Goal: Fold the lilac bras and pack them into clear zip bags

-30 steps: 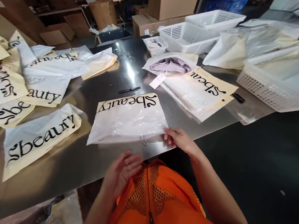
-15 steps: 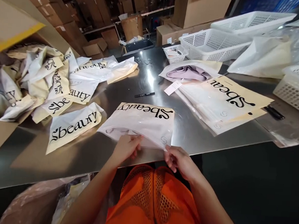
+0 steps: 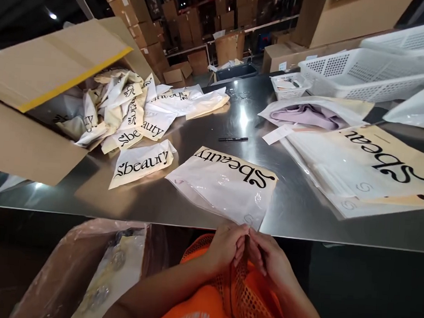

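A translucent garment bag (image 3: 224,189) with black "Sbeauty" lettering, upside down from here, lies on the metal table in front of me. Its near right corner sticks out to the table's edge. There my left hand (image 3: 228,245) pinches the bag's edge, fingers curled. Close beside it, almost touching, my right hand (image 3: 268,255) pinches the same corner. A small "S" is printed near that corner. To the left lies a separate filled bag (image 3: 142,164) with the same lettering.
An open carton (image 3: 73,62) full of lettered bags stands at the left. A black marker pen (image 3: 233,139) lies beyond the bag. Right are a stack of flat bags (image 3: 328,162), lilac fabric (image 3: 309,116) in a bag, and white baskets (image 3: 349,71). Below the table sits a lined bin (image 3: 62,265).
My left hand has slid right along the bag's near edge to meet my right hand at the corner. The bag's opening now looks flatter. The camera view has turned left.
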{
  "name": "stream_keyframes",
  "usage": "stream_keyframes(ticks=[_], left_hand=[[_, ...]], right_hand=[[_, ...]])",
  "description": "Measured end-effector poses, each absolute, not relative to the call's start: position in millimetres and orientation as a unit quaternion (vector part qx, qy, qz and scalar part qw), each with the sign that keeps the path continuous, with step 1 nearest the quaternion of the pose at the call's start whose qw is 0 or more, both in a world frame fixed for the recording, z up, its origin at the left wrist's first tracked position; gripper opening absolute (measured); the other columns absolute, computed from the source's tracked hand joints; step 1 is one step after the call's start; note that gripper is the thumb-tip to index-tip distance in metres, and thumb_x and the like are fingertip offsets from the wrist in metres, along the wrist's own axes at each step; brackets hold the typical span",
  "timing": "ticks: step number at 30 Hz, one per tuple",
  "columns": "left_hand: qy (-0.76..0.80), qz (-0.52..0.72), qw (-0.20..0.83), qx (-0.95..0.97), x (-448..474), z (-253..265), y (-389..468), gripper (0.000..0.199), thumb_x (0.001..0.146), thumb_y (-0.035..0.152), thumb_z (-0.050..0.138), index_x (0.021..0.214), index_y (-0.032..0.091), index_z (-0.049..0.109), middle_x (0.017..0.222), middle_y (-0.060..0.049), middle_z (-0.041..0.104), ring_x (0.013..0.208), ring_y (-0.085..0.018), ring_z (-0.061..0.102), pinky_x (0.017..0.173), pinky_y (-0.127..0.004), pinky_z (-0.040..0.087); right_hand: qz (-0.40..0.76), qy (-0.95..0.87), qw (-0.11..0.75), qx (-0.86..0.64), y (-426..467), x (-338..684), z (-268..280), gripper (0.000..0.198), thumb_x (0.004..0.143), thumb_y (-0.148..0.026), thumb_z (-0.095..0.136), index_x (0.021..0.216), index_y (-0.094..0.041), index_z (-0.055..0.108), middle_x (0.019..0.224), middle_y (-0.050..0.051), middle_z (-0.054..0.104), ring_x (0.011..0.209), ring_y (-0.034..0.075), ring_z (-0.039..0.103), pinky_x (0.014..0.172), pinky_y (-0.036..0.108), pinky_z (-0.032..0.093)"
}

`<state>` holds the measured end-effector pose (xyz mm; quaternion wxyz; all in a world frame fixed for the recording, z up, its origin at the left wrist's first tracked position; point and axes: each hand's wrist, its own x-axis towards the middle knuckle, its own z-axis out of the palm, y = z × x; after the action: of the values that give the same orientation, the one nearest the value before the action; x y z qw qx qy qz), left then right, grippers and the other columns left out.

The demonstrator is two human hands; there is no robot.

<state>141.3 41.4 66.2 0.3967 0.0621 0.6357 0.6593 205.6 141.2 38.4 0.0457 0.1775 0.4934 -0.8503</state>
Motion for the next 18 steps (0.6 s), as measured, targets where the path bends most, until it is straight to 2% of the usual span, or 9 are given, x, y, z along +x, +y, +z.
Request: stream_keyframes(ticks=[4, 7, 11, 15, 18], left_hand=[[0.641, 0.660, 0.389, 0.053, 141, 63, 26, 0.057, 0.074, 0.065, 0.055, 0.040, 0.020, 0.045, 0.030, 0.003, 0.036, 0.026, -0.008, 0.032, 0.032, -0.023, 0.021], [0.621, 0.650, 0.435, 0.049, 143, 62, 20, 0.060, 0.068, 0.072, 0.060, 0.042, 0.019, 0.050, 0.030, 0.002, 0.037, 0.024, -0.009, 0.030, 0.029, -0.024, 0.016], [0.587, 0.677, 0.445, 0.020, 142, 61, 20, 0.057, 0.061, 0.071, 0.066, 0.044, 0.019, 0.050, 0.031, 0.003, 0.037, 0.024, -0.008, 0.030, 0.028, -0.023, 0.017], [0.582, 0.734, 0.345, -0.059, 108, 61, -4, 0.053, 0.064, 0.065, 0.067, 0.049, 0.021, 0.043, 0.032, 0.007, 0.031, 0.026, -0.005, 0.024, 0.029, -0.020, 0.015], [0.591, 0.762, 0.241, -0.107, 63, 63, -49, 0.052, 0.063, 0.059, 0.072, 0.054, 0.021, 0.038, 0.034, 0.010, 0.030, 0.027, -0.003, 0.022, 0.030, -0.017, 0.014]], right_hand=[[-0.860, 0.479, 0.040, 0.170, 131, 210, 33, 0.062, 0.084, -0.063, 0.057, 0.044, -0.019, 0.040, 0.037, -0.003, 0.033, 0.036, 0.009, 0.029, 0.045, 0.026, 0.022], [-0.863, 0.485, 0.062, 0.123, 128, 207, 41, 0.062, 0.086, -0.062, 0.055, 0.041, -0.020, 0.042, 0.037, -0.001, 0.036, 0.039, 0.011, 0.033, 0.050, 0.027, 0.030], [-0.846, 0.514, 0.094, 0.105, 129, 202, 51, 0.066, 0.083, -0.064, 0.055, 0.038, -0.020, 0.039, 0.036, -0.002, 0.030, 0.037, 0.009, 0.026, 0.047, 0.028, 0.024], [-0.836, 0.517, 0.058, 0.174, 145, 219, 39, 0.065, 0.084, -0.059, 0.057, 0.038, -0.020, 0.031, 0.036, -0.002, 0.022, 0.038, 0.009, 0.022, 0.045, 0.028, 0.021], [-0.803, 0.558, 0.022, 0.207, 174, 243, 21, 0.063, 0.086, -0.057, 0.051, 0.039, -0.022, 0.029, 0.037, -0.001, 0.020, 0.037, 0.011, 0.023, 0.043, 0.030, 0.027]])
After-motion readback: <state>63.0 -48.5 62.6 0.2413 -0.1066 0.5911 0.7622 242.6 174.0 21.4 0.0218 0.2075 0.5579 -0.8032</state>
